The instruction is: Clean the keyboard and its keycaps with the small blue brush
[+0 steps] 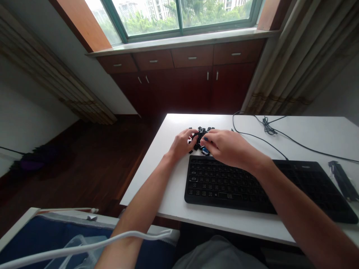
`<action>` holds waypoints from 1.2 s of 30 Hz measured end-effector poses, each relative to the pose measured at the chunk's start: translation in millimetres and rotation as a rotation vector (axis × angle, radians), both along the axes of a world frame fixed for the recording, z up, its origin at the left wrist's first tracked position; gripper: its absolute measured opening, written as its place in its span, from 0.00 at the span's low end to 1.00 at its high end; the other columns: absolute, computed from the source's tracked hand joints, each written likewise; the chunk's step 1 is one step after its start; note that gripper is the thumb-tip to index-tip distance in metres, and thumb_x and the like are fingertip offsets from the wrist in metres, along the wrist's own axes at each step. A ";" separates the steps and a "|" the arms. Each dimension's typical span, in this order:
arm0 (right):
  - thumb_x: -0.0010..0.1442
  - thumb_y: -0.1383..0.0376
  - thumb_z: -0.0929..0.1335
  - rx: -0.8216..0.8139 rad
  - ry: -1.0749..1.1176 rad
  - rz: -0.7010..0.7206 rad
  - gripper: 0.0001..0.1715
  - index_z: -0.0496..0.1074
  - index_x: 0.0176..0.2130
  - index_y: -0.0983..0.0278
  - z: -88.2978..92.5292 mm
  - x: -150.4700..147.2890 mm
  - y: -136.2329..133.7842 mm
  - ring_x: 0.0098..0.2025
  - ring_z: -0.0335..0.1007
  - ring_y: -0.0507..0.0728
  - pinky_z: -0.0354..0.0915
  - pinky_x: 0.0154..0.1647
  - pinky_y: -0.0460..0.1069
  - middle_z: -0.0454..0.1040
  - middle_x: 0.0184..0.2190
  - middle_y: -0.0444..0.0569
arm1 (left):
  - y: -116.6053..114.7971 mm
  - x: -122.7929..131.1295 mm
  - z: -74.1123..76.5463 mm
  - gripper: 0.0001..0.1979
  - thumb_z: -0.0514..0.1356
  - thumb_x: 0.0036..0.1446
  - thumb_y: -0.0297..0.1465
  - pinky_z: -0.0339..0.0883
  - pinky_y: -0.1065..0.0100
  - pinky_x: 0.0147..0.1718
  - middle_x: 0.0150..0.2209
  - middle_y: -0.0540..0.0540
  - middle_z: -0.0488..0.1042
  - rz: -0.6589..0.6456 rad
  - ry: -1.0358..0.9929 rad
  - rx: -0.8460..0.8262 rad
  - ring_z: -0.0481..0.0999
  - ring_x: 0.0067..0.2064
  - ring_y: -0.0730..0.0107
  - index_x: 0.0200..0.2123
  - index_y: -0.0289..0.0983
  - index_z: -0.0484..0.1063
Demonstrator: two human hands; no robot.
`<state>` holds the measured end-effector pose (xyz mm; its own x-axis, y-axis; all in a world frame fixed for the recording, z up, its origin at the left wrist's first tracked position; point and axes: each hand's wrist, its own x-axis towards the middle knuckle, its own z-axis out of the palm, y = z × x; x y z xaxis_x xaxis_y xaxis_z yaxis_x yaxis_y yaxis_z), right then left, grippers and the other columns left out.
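A black keyboard [224, 183] lies on the white table with most of its keycaps off, showing rows of bare switch sockets. Just beyond its upper left edge is a small heap of loose black keycaps [197, 147], with a blue-and-white piece [205, 151] at its near side. My left hand [183, 142] curves around the left of the heap, thumb and forefinger apart and touching black pieces. Over the heap's right side, my right hand [224, 145] pinches a small dark blue piece [205, 138], probably a keycap; the fingertips partly hide it.
Black cables [266, 125] run across the table's far right. A dark item in clear plastic [343, 181] lies beside the keyboard's right end. At lower left stands a white-framed blue fabric item [56, 228] with a white curved tube [112, 239]. Wooden cabinets [179, 84] line the window wall.
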<state>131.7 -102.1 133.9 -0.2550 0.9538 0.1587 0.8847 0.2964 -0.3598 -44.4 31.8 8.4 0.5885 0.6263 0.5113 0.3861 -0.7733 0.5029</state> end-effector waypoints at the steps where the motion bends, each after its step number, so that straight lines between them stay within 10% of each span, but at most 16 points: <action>1: 0.71 0.58 0.61 -0.031 0.009 0.036 0.21 0.75 0.33 0.64 3.3 0.6 2.0 0.31 0.69 0.54 0.54 0.30 0.49 0.77 0.33 0.50 | -0.9 0.2 2.3 0.14 0.60 0.59 0.27 0.75 0.64 0.39 0.43 0.44 0.78 -0.006 0.001 -0.002 0.78 0.38 0.67 0.49 0.39 0.73; 18: 0.67 0.65 0.65 -0.243 0.120 0.353 0.13 0.79 0.36 0.63 5.9 5.6 14.7 0.29 0.71 0.54 0.60 0.31 0.48 0.78 0.28 0.48 | -1.9 3.2 3.9 0.11 0.60 0.62 0.31 0.75 0.64 0.39 0.42 0.45 0.78 0.077 -0.054 -0.043 0.78 0.39 0.68 0.48 0.39 0.74; 36: 0.69 0.65 0.62 -0.143 0.115 0.260 0.16 0.77 0.37 0.66 -1.3 3.5 24.2 0.33 0.71 0.56 0.55 0.31 0.49 0.79 0.35 0.54 | 0.3 1.8 1.5 0.14 0.63 0.58 0.31 0.75 0.64 0.39 0.40 0.46 0.79 0.087 -0.095 -0.081 0.78 0.35 0.69 0.48 0.38 0.74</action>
<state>135.2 -78.0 132.6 -0.4814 0.8737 0.0699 0.7372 0.4468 -0.5070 -42.6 32.0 9.9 0.4814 0.7143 0.5081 0.3975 -0.6945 0.5997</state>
